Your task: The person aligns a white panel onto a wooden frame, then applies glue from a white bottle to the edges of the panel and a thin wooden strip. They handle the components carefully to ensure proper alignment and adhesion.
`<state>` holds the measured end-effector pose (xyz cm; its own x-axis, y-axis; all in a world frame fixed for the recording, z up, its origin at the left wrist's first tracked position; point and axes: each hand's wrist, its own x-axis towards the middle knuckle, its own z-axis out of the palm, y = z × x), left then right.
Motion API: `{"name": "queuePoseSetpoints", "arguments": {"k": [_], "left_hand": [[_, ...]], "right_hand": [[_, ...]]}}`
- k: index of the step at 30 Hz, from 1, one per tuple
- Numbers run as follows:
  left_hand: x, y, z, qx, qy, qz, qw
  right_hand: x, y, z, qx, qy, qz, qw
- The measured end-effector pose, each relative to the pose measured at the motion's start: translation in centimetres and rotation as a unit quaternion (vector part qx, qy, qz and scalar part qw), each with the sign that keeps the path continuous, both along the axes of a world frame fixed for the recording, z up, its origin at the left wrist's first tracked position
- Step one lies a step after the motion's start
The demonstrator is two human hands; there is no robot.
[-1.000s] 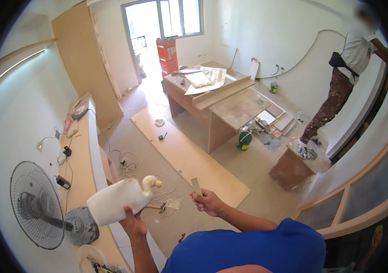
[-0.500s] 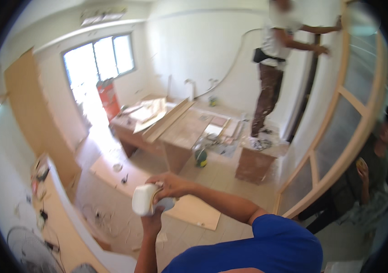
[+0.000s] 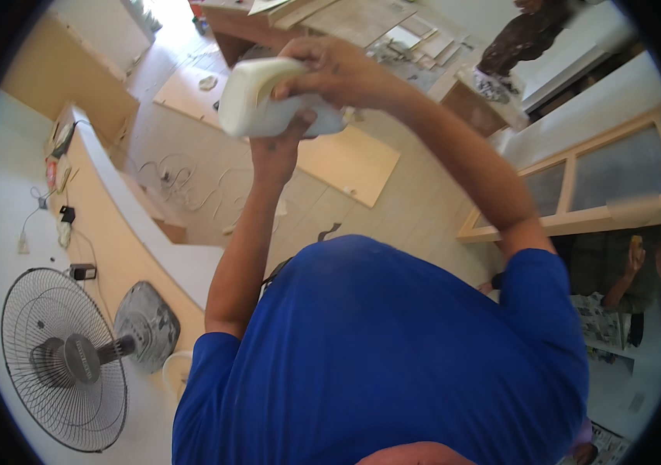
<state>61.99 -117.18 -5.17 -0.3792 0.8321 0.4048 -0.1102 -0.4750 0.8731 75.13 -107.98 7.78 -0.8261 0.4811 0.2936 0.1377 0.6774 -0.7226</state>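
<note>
A white plastic bottle (image 3: pixel 241 101) is held in the upper middle of the frame, lying on its side. The left hand (image 3: pixel 276 146) is clamped on its underside; the right hand (image 3: pixel 338 71) is clamped over its upper side, fingers curled toward the body. The bottle's neck is hidden. For a steady hold, the left hand probably does best bearing the weight from beneath while the right controls the tilt, both wrists relaxed. Beyond lies a pale board (image 3: pixel 357 167) on the floor, with loose cords (image 3: pixel 179 186) left of centre. A curved counter (image 3: pixel 117 225) and a fan (image 3: pixel 67 360) fill the left.
</note>
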Motion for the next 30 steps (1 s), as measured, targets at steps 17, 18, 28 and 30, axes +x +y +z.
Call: {"name": "queuePoseSetpoints", "arguments": {"k": [17,18,28,30], "left_hand": [[-6.4,-1.0,1.7,-0.016,0.013,0.040,0.999],[-6.4,-1.1,1.3,-0.026,0.024,0.050,0.998],[-5.5,-0.7,1.3,-0.096,0.017,0.056,0.994],[-5.5,-0.1,0.7,-0.108,0.001,0.046,0.993]], "right_hand": [[-2.2,4.9,-1.3,-0.080,0.073,-0.035,0.994],[-3.7,4.2,0.8,-0.120,0.044,-0.009,0.992],[-7.4,6.5,-0.5,-0.106,0.057,0.169,0.978],[-9.0,7.5,-1.0,-0.124,0.013,0.143,0.982]]}}
